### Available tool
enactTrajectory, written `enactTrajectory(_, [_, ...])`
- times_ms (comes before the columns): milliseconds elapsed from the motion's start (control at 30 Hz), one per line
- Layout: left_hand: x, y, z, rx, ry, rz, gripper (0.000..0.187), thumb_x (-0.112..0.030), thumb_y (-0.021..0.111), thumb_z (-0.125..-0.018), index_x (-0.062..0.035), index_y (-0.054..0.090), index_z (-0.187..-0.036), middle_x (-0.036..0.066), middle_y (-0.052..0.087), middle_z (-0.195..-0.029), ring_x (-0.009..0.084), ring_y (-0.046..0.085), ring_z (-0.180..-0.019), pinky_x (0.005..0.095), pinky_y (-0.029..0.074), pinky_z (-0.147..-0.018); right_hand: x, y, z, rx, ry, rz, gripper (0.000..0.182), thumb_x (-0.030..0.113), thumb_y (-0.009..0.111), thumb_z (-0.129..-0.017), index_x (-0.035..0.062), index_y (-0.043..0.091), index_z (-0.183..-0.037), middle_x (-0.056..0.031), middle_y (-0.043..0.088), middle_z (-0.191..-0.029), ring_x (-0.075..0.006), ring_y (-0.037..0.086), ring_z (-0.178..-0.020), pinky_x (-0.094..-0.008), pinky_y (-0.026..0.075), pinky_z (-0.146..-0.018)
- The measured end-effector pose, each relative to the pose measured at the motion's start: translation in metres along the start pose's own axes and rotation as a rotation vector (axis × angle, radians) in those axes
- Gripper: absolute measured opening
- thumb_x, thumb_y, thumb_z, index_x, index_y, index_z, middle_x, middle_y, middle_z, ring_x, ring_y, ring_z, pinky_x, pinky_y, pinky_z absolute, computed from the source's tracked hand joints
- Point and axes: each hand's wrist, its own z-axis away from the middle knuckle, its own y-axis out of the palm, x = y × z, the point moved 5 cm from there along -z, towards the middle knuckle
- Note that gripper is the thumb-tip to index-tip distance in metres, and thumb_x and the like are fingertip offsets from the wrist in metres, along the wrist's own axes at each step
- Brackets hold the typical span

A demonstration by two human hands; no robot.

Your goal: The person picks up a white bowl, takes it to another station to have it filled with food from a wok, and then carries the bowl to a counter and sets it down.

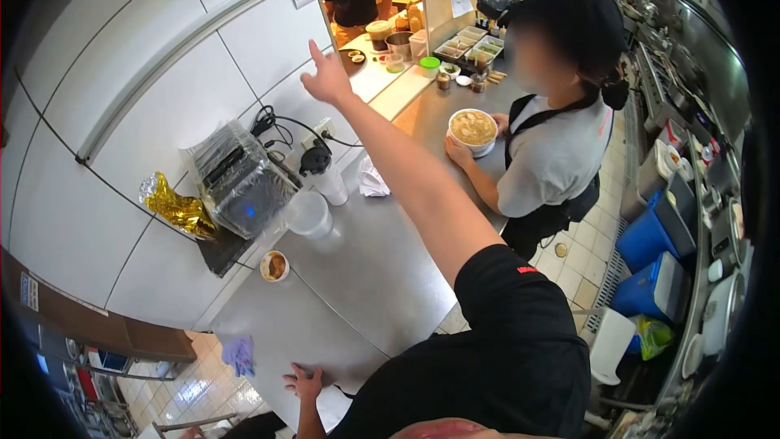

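My right hand is stretched out in front of the tiled wall, index finger and thumb extended, holding nothing. The serving window is just beyond it. My left hand lies with fingers spread at the edge of the steel counter, also holding nothing. Near that hand is a crumpled purple cloth. Farther up the counter stand a small white tub with brown contents and a clear plastic container. A co-worker holds a white bowl of soup with both hands.
A plastic-wrapped machine sits against the wall beside a gold foil bag. Crumpled white paper lies near a black-lidded cup. Ingredient trays stand farther back. Blue bins and a white stool are at right.
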Motion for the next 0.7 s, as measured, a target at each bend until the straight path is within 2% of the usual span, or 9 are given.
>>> enactTrajectory(67, [0.001, 0.000, -0.001, -0.011, 0.013, 0.013, 0.114, -0.059, 0.075, -0.075, -0.0254, 0.008, -0.162, 0.034, -0.010, -0.162, 0.0635, -0.005, -0.145, 0.0741, 0.020, -0.111, 0.011, -0.004, -0.032, -0.005, 0.020, 0.016, 0.086, 0.029, 0.064, -0.081, 0.0164, 0.029, -0.159, -0.0239, 0.055, -0.119, -0.0358, 0.059, -0.111, -0.0422, 0.049, -0.099])
enactTrajectory(167, [0.003, 0.002, -0.002, -0.028, 0.016, 0.034, 0.115, -0.060, 0.075, -0.074, -0.0249, 0.010, -0.162, 0.033, -0.010, -0.163, 0.0619, -0.005, -0.146, 0.0725, 0.019, -0.112, 0.018, -0.001, -0.058, -0.002, 0.014, -0.065, 0.092, 0.028, 0.063, -0.079, 0.0170, 0.022, -0.160, -0.0285, 0.048, -0.130, -0.0427, 0.058, -0.116, -0.0460, 0.050, -0.099])
enactTrajectory(300, [0.006, 0.001, -0.003, -0.022, 0.007, 0.031, 0.117, -0.061, 0.076, -0.072, -0.0253, 0.010, -0.162, 0.033, -0.009, -0.163, 0.0617, -0.005, -0.146, 0.0706, 0.019, -0.114, 0.017, 0.005, -0.073, -0.004, 0.021, -0.094, 0.094, 0.028, 0.063, -0.079, 0.0164, 0.019, -0.161, -0.0278, 0.047, -0.129, -0.0428, 0.059, -0.113, -0.0457, 0.050, -0.098])
enactTrajectory(700, [0.003, -0.001, -0.001, -0.022, 0.009, 0.037, 0.117, -0.060, 0.077, -0.072, -0.0223, 0.013, -0.162, 0.034, -0.007, -0.162, 0.0629, -0.003, -0.145, 0.0672, 0.018, -0.116, 0.020, 0.000, -0.084, -0.005, -0.024, -0.139, 0.094, 0.029, 0.064, -0.079, 0.0165, 0.021, -0.160, -0.0290, 0.048, -0.128, -0.0436, 0.060, -0.112, -0.0453, 0.051, -0.098])
